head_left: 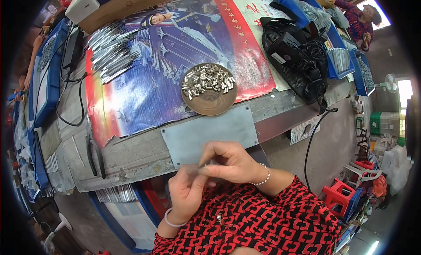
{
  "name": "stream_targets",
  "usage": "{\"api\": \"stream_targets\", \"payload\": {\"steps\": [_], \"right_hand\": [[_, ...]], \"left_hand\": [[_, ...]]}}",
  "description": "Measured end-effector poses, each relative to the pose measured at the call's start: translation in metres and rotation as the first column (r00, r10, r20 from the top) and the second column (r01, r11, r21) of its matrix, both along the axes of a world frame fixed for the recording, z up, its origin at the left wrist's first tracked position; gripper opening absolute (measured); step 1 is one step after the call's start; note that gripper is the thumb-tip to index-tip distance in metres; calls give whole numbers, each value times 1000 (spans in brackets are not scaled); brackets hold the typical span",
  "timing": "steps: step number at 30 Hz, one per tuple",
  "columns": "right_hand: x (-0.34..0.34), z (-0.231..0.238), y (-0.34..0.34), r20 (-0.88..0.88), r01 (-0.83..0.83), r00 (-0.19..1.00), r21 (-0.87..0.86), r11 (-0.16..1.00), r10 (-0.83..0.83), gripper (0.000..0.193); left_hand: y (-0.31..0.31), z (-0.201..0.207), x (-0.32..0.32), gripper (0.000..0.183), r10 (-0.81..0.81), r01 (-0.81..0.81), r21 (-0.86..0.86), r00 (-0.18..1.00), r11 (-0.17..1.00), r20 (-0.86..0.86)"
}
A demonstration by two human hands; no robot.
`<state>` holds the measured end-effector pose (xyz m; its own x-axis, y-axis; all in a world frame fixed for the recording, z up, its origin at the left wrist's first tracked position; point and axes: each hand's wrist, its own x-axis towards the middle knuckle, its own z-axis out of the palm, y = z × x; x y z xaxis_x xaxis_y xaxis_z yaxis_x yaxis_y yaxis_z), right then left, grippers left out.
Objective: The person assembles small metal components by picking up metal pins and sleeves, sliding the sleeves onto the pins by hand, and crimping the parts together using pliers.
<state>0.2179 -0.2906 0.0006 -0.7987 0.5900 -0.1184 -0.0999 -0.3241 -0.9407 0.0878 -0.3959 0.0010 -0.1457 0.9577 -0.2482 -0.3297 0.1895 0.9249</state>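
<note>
My left hand and my right hand meet in front of my body, at the near edge of a grey metal plate. Thumbs and fingers are pinched together, the left partly smeared by motion. Whatever lies between the fingertips is too small and covered to name. Beyond the plate stands a round brown bowl with many small silver metal pieces heaped in it. Farther left, a pile of thin silver strips lies on a colourful poster that covers the table.
Black-handled pliers rest at the table's left front. A black mesh bag with cables sits at the right. Blue trays line the left side, and another blue tray is below the table edge. Red stools stand at right.
</note>
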Motion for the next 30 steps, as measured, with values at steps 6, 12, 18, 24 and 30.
{"api": "stream_targets", "payload": {"steps": [6, 12, 18, 24, 30], "right_hand": [[7, -1, 8, -80, -166, 983, 29, 986, 167, 13], [7, 4, 6, -1, -133, 991, -32, 991, 133, 11], [13, 1, 11, -87, -236, 966, 74, 969, 242, 12], [9, 7, 0, 122, -14, 992, 301, 954, -24, 12], [19, -3, 15, -164, -284, 944, 35, 958, 286, 16]], "left_hand": [[0, -12, -4, 15, -153, 242, -13, 652, 970, 743], [-1, 0, 3, 16, -15, 26, -60, 984, 998, 176], [-5, -6, 0, 15, -100, 216, -63, 668, 974, 738], [-1, -2, 12, 17, 140, -83, 145, 886, 986, -442], [-7, -17, -2, 20, -197, 319, 18, 539, 948, 819]]}}
